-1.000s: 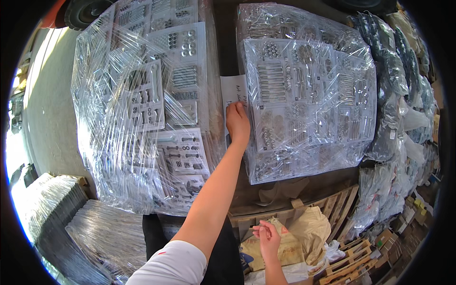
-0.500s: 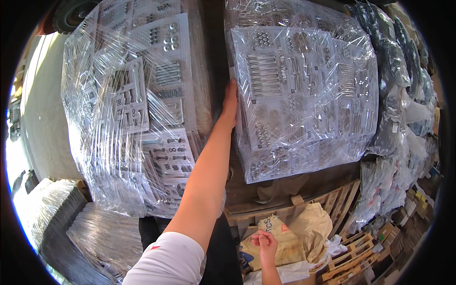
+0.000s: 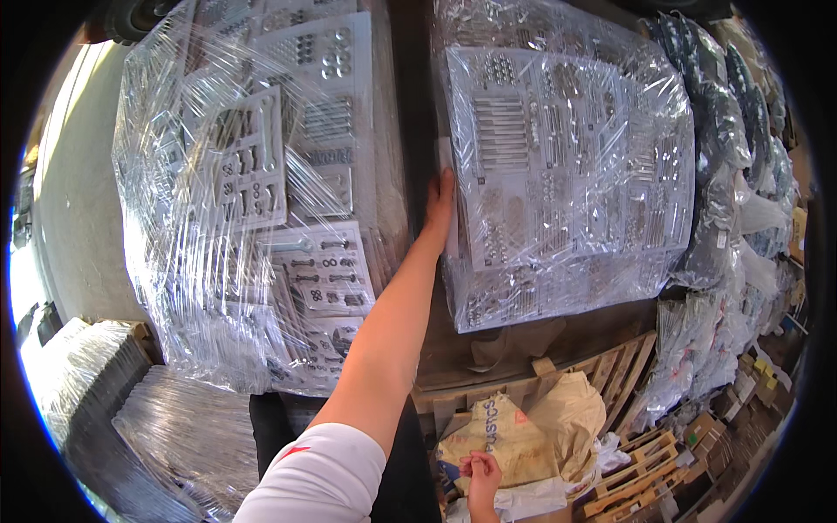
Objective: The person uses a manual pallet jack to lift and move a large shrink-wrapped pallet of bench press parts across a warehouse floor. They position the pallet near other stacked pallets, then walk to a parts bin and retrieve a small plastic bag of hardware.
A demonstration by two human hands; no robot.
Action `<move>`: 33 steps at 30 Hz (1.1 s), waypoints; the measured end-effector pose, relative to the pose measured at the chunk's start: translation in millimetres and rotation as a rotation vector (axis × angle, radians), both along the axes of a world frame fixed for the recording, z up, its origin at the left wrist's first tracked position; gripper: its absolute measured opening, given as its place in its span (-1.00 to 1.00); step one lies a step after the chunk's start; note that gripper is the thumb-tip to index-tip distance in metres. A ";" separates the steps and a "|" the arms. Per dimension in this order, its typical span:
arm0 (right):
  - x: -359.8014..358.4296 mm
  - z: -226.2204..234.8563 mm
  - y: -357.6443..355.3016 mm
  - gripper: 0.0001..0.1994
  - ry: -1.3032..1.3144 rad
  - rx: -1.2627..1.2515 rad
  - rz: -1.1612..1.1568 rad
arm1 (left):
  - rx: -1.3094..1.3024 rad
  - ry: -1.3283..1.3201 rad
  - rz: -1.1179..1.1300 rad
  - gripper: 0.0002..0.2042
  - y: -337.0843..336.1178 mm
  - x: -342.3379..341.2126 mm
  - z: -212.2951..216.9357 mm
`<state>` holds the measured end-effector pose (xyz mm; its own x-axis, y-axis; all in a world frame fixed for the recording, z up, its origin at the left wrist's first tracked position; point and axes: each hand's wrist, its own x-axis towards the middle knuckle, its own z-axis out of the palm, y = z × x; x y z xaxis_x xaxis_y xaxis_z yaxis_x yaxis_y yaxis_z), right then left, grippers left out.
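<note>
My left hand (image 3: 440,206) reaches forward into the narrow gap between two film-wrapped stacks. It lies along the left side of the right stack (image 3: 567,200), beside a pale strip on that side. Its fingers look stretched out, though partly hidden. Close on the left stands the other wrapped stack (image 3: 253,174); both show printed sheets with pictures of bolts, nuts and wrenches under clear film. Low in the view, my right hand (image 3: 481,479) hovers in front of a yellowish sack (image 3: 497,436). Its fingers are curled together, and nothing shows in them.
Wooden pallets (image 3: 636,475) lie at the lower right, near a wooden slatted frame (image 3: 623,370). Dark film-wrapped goods (image 3: 711,139) line the right side. Wrapped sheet bundles (image 3: 187,436) sit at the lower left. Grey floor (image 3: 78,192) runs along the left, with a dark wheel (image 3: 157,17) behind.
Both stacks appear shifted slightly right in the view. My left hand sits a little lower and right, still by the right stack's side. My right hand has dropped slightly lower.
</note>
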<state>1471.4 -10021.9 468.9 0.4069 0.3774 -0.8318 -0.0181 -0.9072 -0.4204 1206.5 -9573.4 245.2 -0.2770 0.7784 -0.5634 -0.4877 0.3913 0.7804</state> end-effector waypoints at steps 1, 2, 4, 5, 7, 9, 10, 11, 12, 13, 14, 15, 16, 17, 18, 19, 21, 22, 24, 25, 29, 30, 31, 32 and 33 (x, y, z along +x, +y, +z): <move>-0.6 4.0 -2.3 -0.84 0.045 0.073 0.042 | 0.067 0.037 -0.032 -0.02 0.6 -4.8 1.7; -1.5 10.3 -6.9 -0.84 0.037 0.068 0.045 | -0.033 0.006 0.110 -0.04 -0.7 -7.7 4.6; 0.3 14.1 -7.3 -0.84 0.082 0.114 0.024 | -0.067 -0.020 0.372 -0.07 9.4 -12.3 10.9; 1.9 12.5 -6.0 -0.84 0.022 0.047 0.004 | -0.135 -0.043 0.557 -0.09 15.0 -13.1 13.9; 4.0 7.0 -2.9 -0.84 0.080 0.075 -0.021 | -0.109 0.062 0.364 -0.19 26.7 -7.9 17.9; 4.2 -1.4 -1.0 -0.84 0.017 0.069 -0.001 | -0.016 0.263 0.022 -0.23 34.5 -1.6 15.8; 2.5 -5.6 -1.1 -0.84 0.026 0.080 0.014 | 0.094 0.286 0.023 -0.27 37.0 0.6 12.6; 0.5 -7.6 -1.6 -0.84 0.030 0.054 0.022 | -0.011 0.240 0.089 -0.26 35.1 3.5 7.9; -4.1 -9.5 -3.5 -0.84 0.034 0.029 0.029 | -0.036 0.217 0.162 -0.25 30.8 4.9 1.9; -7.0 -9.1 -4.0 -0.83 -0.010 0.007 0.016 | -0.057 0.194 0.234 -0.25 26.5 6.0 -5.0; -13.0 -7.8 -6.0 -0.83 0.079 -0.002 0.034 | -0.077 0.172 0.307 -0.24 20.2 6.6 -11.9; -16.3 -5.2 -5.9 -0.83 0.073 -0.021 0.050 | -0.097 0.149 0.379 -0.23 15.9 6.6 -18.8; -21.2 -1.6 -6.2 -0.83 0.082 -0.017 0.053 | -0.160 0.101 0.478 -0.22 11.7 6.9 -24.5; -24.2 1.7 -4.7 -0.83 0.165 0.030 0.054 | -0.169 0.109 0.312 -0.17 9.6 6.8 -28.9; -26.3 5.3 -2.4 -0.83 0.159 0.031 0.032 | -0.221 0.091 0.173 -0.12 8.8 7.5 -31.6; -28.4 7.4 -0.1 -0.84 0.109 0.020 0.012 | -0.272 0.072 0.033 -0.07 7.9 8.1 -32.5; -28.7 8.9 6.1 -0.85 0.053 -0.007 -0.039 | -0.262 0.037 0.023 -0.03 7.8 10.9 -29.8; -26.5 7.0 9.5 -0.84 0.020 0.041 -0.007 | -0.244 0.017 0.020 -0.02 8.0 12.3 -27.2; -24.3 2.2 10.4 -0.84 0.076 0.066 0.014 | -0.199 0.113 0.093 -0.02 3.1 14.4 -21.1; -22.9 0.8 8.1 -0.84 0.121 0.114 0.009 | -0.170 0.228 0.170 -0.03 -1.0 15.1 -18.4; -20.3 5.5 -20.6 -0.83 0.029 -0.040 -0.041 | -0.139 0.444 0.027 -0.14 -15.6 10.6 -9.3; -20.8 11.1 -31.4 -0.83 0.048 0.051 -0.012 | -0.094 0.447 -0.120 -0.18 -18.3 10.8 -4.4; -21.9 17.8 -43.3 -0.84 0.042 0.060 -0.002 | -0.227 0.453 -0.122 -0.16 -23.0 11.7 3.6; -22.9 24.9 -53.7 -0.84 0.000 0.060 -0.013 | -0.304 0.467 -0.121 -0.13 -31.0 14.7 15.5; -26.2 32.8 -66.1 -0.84 0.031 0.054 0.013 | -0.378 0.505 -0.067 -0.11 -41.9 17.6 30.7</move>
<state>1445.2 -10088.0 501.7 0.3758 0.4268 -0.8226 -0.0204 -0.8836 -0.4678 1224.1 -9615.3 275.9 -0.5382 0.5758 -0.6154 -0.0601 0.7021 0.7095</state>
